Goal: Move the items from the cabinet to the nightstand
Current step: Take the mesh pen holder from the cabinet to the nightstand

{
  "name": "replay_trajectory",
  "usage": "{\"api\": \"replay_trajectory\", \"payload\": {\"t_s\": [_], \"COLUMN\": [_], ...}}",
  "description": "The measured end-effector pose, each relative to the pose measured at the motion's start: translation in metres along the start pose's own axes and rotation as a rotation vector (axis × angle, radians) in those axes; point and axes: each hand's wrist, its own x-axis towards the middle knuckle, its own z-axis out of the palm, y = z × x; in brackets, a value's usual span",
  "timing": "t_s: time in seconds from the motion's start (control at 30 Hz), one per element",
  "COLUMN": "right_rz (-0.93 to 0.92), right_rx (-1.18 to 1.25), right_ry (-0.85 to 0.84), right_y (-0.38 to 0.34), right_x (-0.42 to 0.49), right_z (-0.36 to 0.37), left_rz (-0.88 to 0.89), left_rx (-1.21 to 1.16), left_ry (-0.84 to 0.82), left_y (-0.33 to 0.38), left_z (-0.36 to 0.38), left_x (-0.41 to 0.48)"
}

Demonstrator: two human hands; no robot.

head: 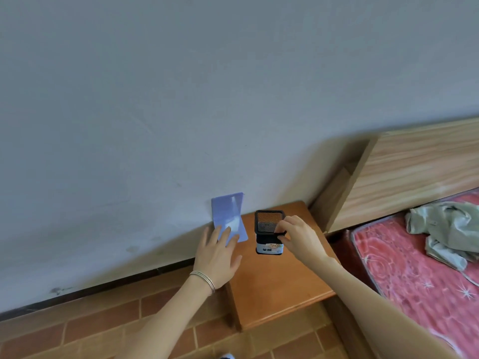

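Observation:
A black mesh pen holder with a white label stands upright on the wooden nightstand, near its back edge. My right hand pinches the holder's right rim between thumb and fingers. A pale blue folder leans against the wall at the nightstand's back left corner, its lower end on the top. My left hand lies flat with fingers spread, fingertips touching the folder's lower end. A bracelet circles that wrist.
A grey wall fills the upper view. A wooden headboard and a bed with a red patterned mattress stand right of the nightstand, with a crumpled grey-green cloth on it. Brick-pattern floor lies at lower left.

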Motion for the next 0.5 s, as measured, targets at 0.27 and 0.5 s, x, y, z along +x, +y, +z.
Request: {"api": "replay_trajectory", "payload": {"t_s": [0.27, 0.5], "right_rz": [-0.128, -0.251], "right_rx": [0.06, 0.118], "right_ry": [0.092, 0.126], "right_y": [0.092, 0.152], "right_x": [0.059, 0.087], "right_z": [0.15, 0.23], "left_rz": [-0.003, -0.012], "left_rx": [-0.015, -0.029], "left_ry": [-0.118, -0.158], "left_y": [-0.032, -0.045], "left_z": [0.154, 0.238], "left_x": [0.104, 0.166]}}
